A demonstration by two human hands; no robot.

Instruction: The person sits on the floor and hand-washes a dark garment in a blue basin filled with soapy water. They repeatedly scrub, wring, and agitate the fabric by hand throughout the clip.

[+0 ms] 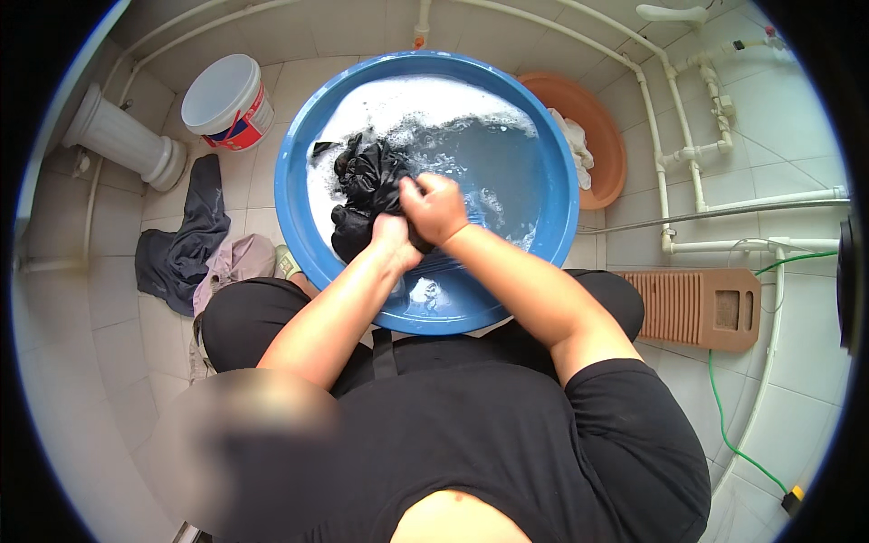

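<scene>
A large blue basin (291,172) stands in front of me, holding cloudy water (507,172) with white foam along its far and left sides. In its left half lies a bunched, wet black garment (367,172); its exact kind cannot be made out. My right hand (436,208) is closed on the right side of the garment, fingers curled inward. Close against it, my left hand (395,237) grips the garment from below, its fingers partly hidden by the cloth. Both hands are over the basin's near-left part.
A terracotta-coloured basin (613,145) with a white cloth (572,145) sits behind right. A brown washboard (701,308) lies at right, near white pipes (688,181) and a green cord (724,421). Leftward are a white bucket (222,95), dark clothing (195,235) and a pinkish cloth (237,264).
</scene>
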